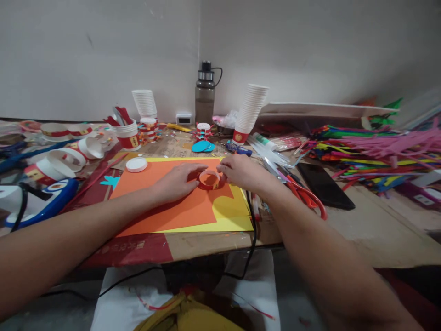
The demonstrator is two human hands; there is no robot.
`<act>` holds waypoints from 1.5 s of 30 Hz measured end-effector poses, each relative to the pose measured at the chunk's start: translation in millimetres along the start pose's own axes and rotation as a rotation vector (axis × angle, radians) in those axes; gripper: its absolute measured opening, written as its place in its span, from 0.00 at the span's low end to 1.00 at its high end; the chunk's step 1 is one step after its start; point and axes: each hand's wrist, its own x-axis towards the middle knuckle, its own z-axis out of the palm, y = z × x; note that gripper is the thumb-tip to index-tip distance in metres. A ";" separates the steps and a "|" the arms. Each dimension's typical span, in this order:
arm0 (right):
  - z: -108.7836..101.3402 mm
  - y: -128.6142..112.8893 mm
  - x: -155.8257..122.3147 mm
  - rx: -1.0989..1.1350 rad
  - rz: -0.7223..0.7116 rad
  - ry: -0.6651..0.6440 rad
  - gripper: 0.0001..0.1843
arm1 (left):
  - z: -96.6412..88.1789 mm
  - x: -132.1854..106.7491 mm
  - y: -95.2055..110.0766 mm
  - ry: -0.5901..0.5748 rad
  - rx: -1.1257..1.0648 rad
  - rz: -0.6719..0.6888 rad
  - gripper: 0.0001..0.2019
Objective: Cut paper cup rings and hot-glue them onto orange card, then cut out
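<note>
A short ring cut from a red-and-white paper cup (208, 186) stands on the orange sheet (165, 216), between my two hands. My left hand (174, 181) grips its left side with thumb and fingers. From the other side, the bent fingers of my right hand (241, 171) hold the ring's right edge; part of the grip is hidden. Through the ring's opening the orange paper shows. Yellow sheets (237, 209) lie under the orange one. A round white cup base (137, 165) rests at the orange sheet's upper left corner.
Scissors with red handles (312, 197) and a black phone (325, 186) lie to the right, near colourful pipe cleaners (375, 147). Behind stand stacked cups (251, 110) and a bottle (205, 96). A blue-and-white glue gun (51, 204) sits left. A black cable (254, 230) hangs over the front edge.
</note>
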 end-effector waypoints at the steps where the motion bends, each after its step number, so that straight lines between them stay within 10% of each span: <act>1: -1.0 0.6 -1.0 0.000 0.006 0.028 0.14 | 0.9 -0.1 1.4 0.009 -0.014 -0.015 0.23; 45: 0.7 21.9 -2.3 0.837 -0.157 0.634 0.14 | 17.2 5.3 17.1 -0.018 -0.079 -0.052 0.29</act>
